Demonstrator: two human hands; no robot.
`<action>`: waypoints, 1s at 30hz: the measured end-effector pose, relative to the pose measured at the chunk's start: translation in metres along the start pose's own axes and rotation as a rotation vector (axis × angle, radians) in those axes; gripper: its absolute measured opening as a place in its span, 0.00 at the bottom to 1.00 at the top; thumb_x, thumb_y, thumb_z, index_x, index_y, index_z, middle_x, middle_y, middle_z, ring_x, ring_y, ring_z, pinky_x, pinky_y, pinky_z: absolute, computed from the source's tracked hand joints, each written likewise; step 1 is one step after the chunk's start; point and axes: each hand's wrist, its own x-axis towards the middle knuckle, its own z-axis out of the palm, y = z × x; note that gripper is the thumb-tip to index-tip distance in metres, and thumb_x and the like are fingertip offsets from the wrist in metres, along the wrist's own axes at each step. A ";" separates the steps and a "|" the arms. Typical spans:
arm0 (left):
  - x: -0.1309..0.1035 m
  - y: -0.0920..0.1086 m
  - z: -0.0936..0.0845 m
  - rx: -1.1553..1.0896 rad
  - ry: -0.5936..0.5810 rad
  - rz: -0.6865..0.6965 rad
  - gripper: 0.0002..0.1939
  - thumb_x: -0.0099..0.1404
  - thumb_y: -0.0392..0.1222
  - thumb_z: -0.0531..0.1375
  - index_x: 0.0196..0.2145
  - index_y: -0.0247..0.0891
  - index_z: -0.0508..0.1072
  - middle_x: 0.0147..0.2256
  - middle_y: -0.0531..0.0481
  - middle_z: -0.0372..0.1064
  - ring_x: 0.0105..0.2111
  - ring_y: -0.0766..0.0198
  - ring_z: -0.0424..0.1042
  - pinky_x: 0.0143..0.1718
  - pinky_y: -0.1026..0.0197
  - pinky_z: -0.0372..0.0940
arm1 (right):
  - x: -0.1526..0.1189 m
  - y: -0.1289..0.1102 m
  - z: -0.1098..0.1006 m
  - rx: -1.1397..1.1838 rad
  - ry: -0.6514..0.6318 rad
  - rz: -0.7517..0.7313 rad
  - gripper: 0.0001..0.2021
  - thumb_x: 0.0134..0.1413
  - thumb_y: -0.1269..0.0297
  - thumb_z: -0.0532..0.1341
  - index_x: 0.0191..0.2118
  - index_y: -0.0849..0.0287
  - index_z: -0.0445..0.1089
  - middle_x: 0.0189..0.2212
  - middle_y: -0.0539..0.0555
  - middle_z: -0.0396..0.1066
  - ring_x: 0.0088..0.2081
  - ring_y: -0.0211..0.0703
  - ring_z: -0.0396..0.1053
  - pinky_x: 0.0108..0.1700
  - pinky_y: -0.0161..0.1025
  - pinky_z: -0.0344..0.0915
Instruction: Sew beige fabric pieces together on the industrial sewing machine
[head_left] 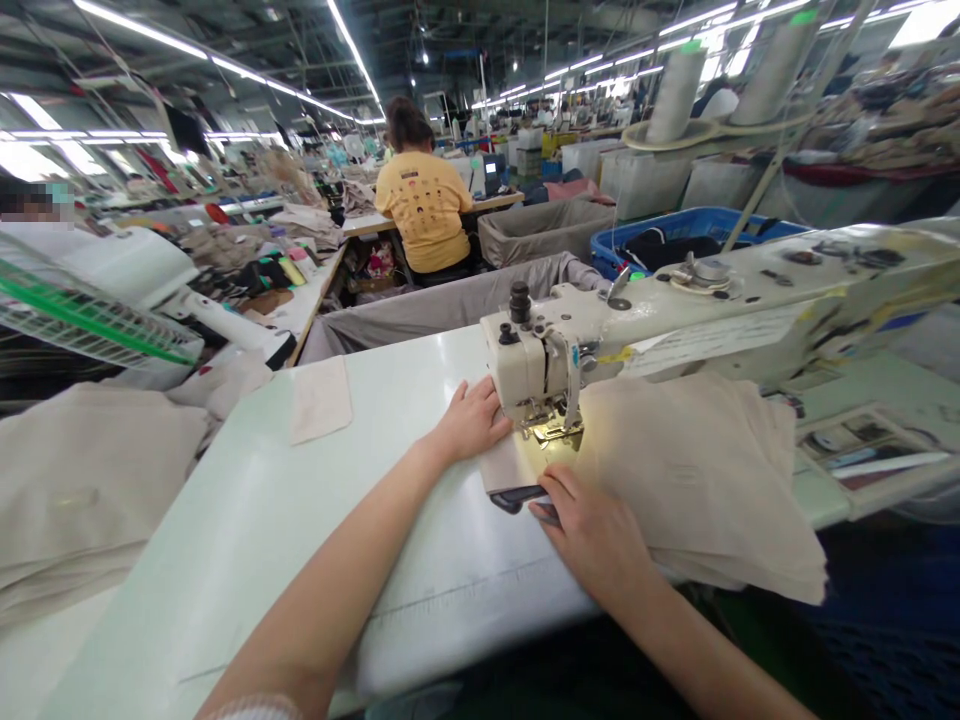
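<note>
A cream-coloured sewing machine (525,365) stands in front of me, its lamp lighting the needle area and metal plate (559,437). My left hand (474,420) lies at the left of the presser foot, palm down and fingers apart. Just below the needle, my right hand (596,530) has its fingers curled and pinched at the front edge of the machine bed. A dark curved piece (516,497) shows by its fingertips; whether it is held or part of the bed I cannot tell. Beige fabric panels (697,480) lie stacked beside that hand, right of the needle.
A small beige fabric piece (321,398) lies on the pale green table (300,540). More beige panels (82,490) are piled at the left, under a white fan (127,270). Beyond the table are a grey cloth-lined bin (420,305), a blue basket (675,222) and a seated co-worker (426,205).
</note>
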 end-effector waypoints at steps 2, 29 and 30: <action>0.000 -0.001 0.001 -0.003 0.009 0.007 0.16 0.71 0.45 0.55 0.54 0.41 0.72 0.60 0.41 0.67 0.63 0.50 0.60 0.66 0.40 0.50 | 0.001 0.000 0.000 -0.002 -0.014 -0.010 0.10 0.68 0.65 0.57 0.50 0.58 0.72 0.52 0.56 0.73 0.39 0.44 0.77 0.34 0.38 0.69; -0.079 0.061 0.005 -0.154 0.107 0.380 0.14 0.72 0.33 0.51 0.51 0.32 0.71 0.48 0.39 0.72 0.54 0.54 0.71 0.56 0.52 0.70 | 0.009 0.006 -0.012 0.003 -0.143 -0.043 0.17 0.70 0.65 0.53 0.60 0.58 0.68 0.59 0.58 0.69 0.44 0.47 0.77 0.42 0.39 0.71; -0.076 0.058 0.004 -0.167 0.107 0.382 0.14 0.71 0.33 0.51 0.50 0.33 0.71 0.48 0.39 0.72 0.53 0.54 0.71 0.57 0.52 0.70 | 0.012 0.006 -0.013 0.009 -0.145 -0.038 0.16 0.71 0.65 0.53 0.59 0.57 0.68 0.58 0.58 0.70 0.44 0.47 0.77 0.42 0.39 0.71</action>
